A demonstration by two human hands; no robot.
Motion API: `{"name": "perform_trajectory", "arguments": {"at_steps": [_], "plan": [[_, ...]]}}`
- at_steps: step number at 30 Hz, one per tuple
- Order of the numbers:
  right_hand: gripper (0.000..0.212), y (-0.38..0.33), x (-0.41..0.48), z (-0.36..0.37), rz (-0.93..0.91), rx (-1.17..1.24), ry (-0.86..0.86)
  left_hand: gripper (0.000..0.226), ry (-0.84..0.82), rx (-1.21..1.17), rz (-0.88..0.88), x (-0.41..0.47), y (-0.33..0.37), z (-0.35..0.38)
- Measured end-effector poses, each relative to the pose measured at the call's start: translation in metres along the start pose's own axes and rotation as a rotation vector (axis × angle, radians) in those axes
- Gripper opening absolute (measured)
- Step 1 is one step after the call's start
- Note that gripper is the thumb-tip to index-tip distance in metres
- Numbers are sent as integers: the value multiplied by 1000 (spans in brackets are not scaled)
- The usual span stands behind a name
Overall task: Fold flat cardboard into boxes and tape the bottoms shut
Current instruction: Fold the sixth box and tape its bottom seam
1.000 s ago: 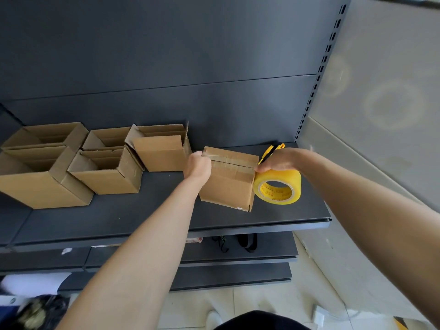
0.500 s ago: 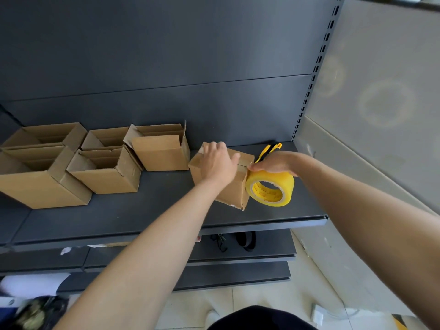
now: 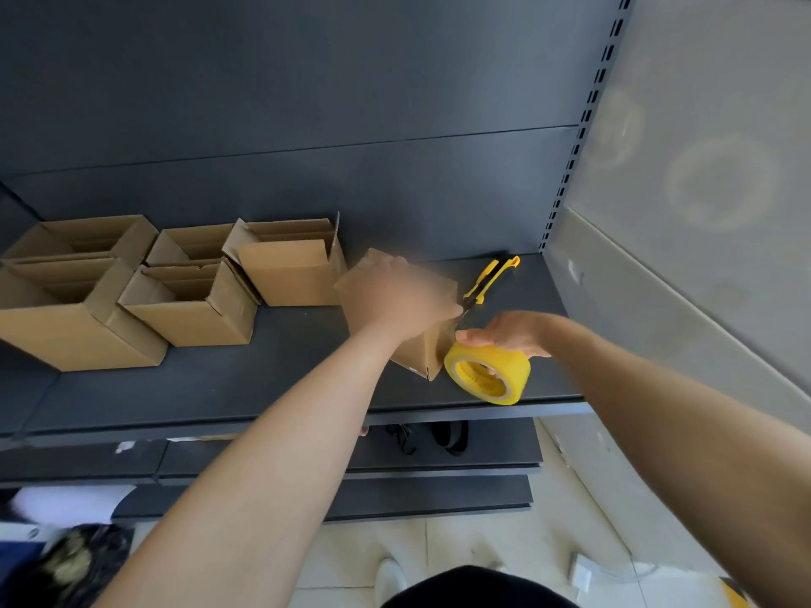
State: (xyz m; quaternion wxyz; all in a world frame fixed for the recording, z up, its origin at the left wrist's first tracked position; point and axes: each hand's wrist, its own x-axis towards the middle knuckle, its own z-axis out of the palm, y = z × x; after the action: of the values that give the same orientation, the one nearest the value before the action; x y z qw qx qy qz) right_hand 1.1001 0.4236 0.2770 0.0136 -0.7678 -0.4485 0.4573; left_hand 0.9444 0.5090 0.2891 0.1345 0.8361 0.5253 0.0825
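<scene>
A small brown cardboard box (image 3: 423, 355) stands on the dark shelf (image 3: 219, 388), turned so one corner faces me. My left hand (image 3: 401, 302) lies blurred over the box's top, fingers spread toward the right edge. Just right of the box, my right hand (image 3: 504, 333) grips the yellow tape roll (image 3: 487, 373) from above. The roll sits low against the box's right side near the shelf's front edge. Whether a strip of tape runs from roll to box is not clear.
Several open-topped cardboard boxes (image 3: 188, 300) stand on the shelf's left half. A yellow and black utility knife (image 3: 491, 278) lies behind the tape roll by the perforated upright (image 3: 570, 168). Lower shelves and a tiled floor sit below.
My right hand has drawn the tape roll down along the box's right side toward the shelf front. My left hand slid rightward across the box's top.
</scene>
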Motion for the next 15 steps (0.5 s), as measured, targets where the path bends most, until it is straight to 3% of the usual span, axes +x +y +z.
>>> {"name": "perform_trajectory", "arguments": {"at_steps": [4,8,12,15], "plan": [[81,-14,-4,6,-20,92,-54,96,-5,84,11,-4,-3,5],[55,-10,-6,5,-42,276,-250,85,31,110,64,-4,-12,9],[48,-15,1,3,-61,265,-251,98,-5,145,67,0,-21,8],[48,-21,1,9,-64,311,-261,95,22,258,94,-2,-23,9]]}}
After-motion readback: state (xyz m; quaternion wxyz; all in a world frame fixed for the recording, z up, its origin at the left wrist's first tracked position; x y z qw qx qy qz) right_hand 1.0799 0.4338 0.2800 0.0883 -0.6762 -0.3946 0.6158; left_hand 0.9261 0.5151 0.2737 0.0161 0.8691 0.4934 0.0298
